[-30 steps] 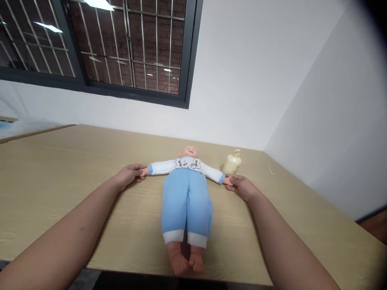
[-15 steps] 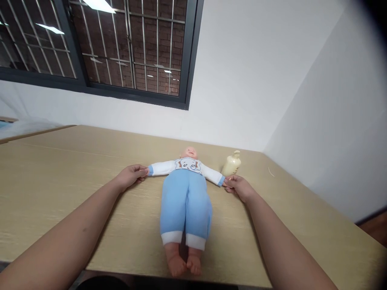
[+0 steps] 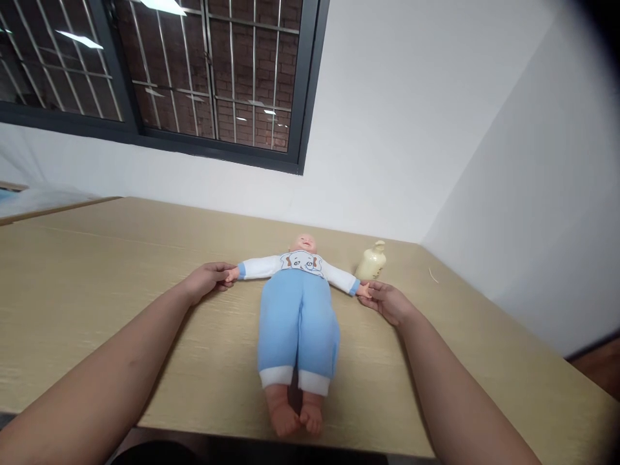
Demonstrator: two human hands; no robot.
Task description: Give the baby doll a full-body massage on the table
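Note:
A baby doll (image 3: 300,310) lies on its back on the wooden table (image 3: 208,361), feet toward me and both arms spread out to the sides. It wears light blue trousers with white cuffs and a white top with an elephant face. My left hand (image 3: 208,281) is closed around the doll's small hand at the left, just past the blue sleeve cuff. At the right, my right hand (image 3: 387,301) holds the doll's other hand between thumb and fingers. A pale yellow pump bottle (image 3: 372,261) stands just behind my right hand.
A white wall (image 3: 382,116) rises behind the table, with a dark-framed barred window (image 3: 208,71) at the upper left. A thin pale strip (image 3: 433,276) lies on the table right of the bottle. The table's front edge runs just below the doll's feet.
My fingers have shifted slightly on the doll's hands, so more of both small hands shows now. The doll's body and the bottle have stayed in place.

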